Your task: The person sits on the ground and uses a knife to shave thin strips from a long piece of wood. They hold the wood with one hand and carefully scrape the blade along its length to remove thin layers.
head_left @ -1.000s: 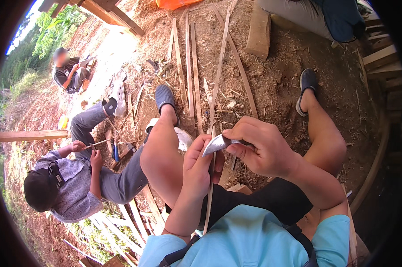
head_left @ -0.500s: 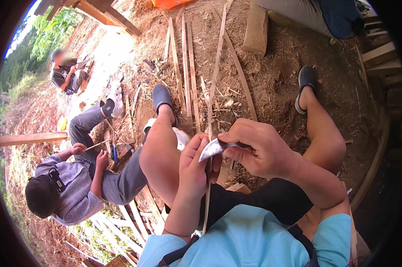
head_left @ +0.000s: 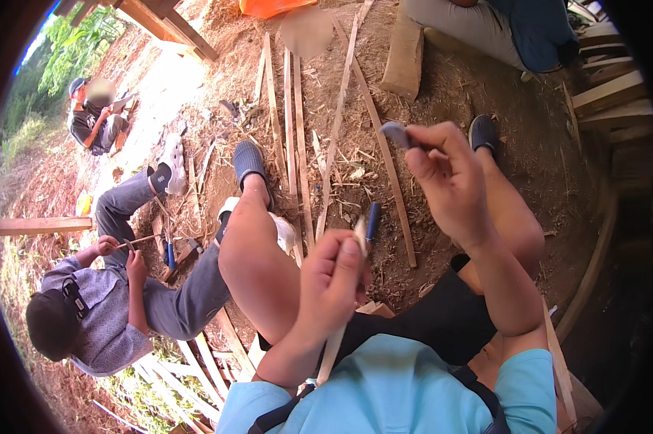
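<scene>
My left hand (head_left: 332, 278) is closed round a thin, flat wooden strip (head_left: 331, 353). Its pale tip shows just beyond my fingers, and its lower end runs back toward my shirt. Raised farther forward and to the right, my right hand (head_left: 449, 177) pinches a small curved grey sheet (head_left: 396, 134), perhaps sandpaper, between thumb and fingers. The sheet is blurred and apart from the strip. Past my left hand, a blue-handled tool (head_left: 373, 220) is partly visible; its lower part is hidden behind the hand.
Several long wooden strips (head_left: 290, 123) lie on the dirt among shavings. A wooden block (head_left: 403, 61) rests beyond. At left, a co-worker (head_left: 95, 318) in grey holds a thin stick (head_left: 140, 240). Another person (head_left: 98, 123) sits farther off. Stacked timber (head_left: 616, 90) lines the right.
My right hand has lifted away from the strip, forward and right, with the grey sheet. My left hand still grips the strip, now slightly lower. The blue-handled tool has come into sight.
</scene>
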